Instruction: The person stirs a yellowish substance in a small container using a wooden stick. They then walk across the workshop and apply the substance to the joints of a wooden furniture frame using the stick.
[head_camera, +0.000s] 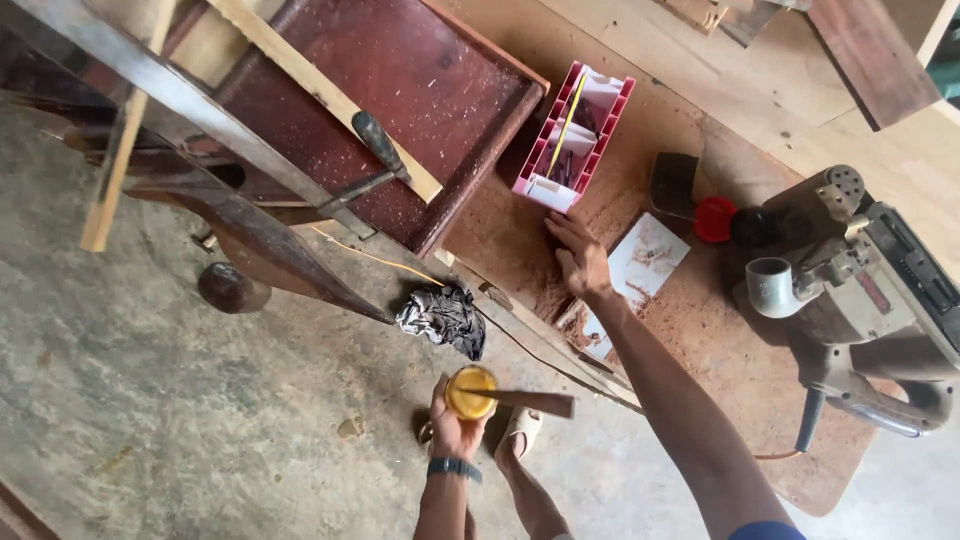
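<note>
Holding a small tub of yellow glue (470, 391) with a flat stick (530, 401) across it, the left hand (452, 428) grips closed. Farther off, the right hand (580, 258) rests open and empty on the dusty workbench (700, 330), just below the pink tray (572, 138); judging by this, glue is being readied, and spreading needs the stick picked up.

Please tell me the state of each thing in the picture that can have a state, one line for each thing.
Left hand: shut on the jar.
Jar: open, with yellow liquid, a wooden stick across its mouth.
Right hand: open, flat on the dusty workbench.
Pink tray: open, holding small tools.
Rag: crumpled on the floor.
</note>
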